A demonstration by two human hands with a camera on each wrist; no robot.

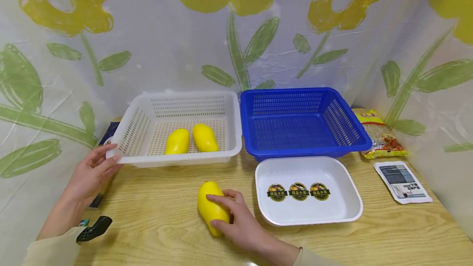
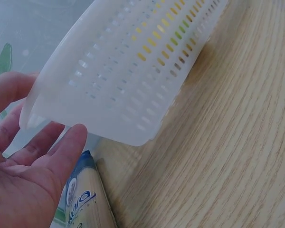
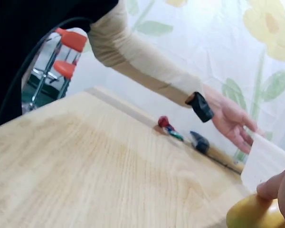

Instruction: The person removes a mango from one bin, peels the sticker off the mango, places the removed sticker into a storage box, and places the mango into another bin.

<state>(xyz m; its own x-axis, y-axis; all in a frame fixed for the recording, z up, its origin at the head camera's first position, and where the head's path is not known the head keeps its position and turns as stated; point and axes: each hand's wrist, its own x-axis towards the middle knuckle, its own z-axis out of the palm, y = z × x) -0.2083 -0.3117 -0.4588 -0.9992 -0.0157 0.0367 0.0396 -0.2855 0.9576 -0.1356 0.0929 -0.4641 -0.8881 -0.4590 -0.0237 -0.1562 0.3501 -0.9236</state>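
Observation:
My right hand (image 1: pixel 230 216) grips a yellow mango (image 1: pixel 210 207) lying on the wooden table in front of the baskets; that mango (image 3: pixel 254 213) shows at the lower right of the right wrist view under my fingers (image 3: pixel 275 187). My left hand (image 1: pixel 94 171) is open, its straight fingers touching the front left corner of the white slotted basket (image 1: pixel 125 134). In the left wrist view the palm (image 2: pixel 28 180) lies beside that basket corner (image 2: pixel 128 90). Two more yellow mangoes (image 1: pixel 178 141) (image 1: pixel 205 137) lie inside the white basket.
A blue basket (image 1: pixel 354 128) stands right of the white one. In front of it sits a white tray (image 1: pixel 349 212) with three round stickers. A snack bag (image 1: pixel 380 134) and a small sachet (image 1: pixel 402 182) lie at the right. A package (image 2: pixel 83 199) lies by the left table edge.

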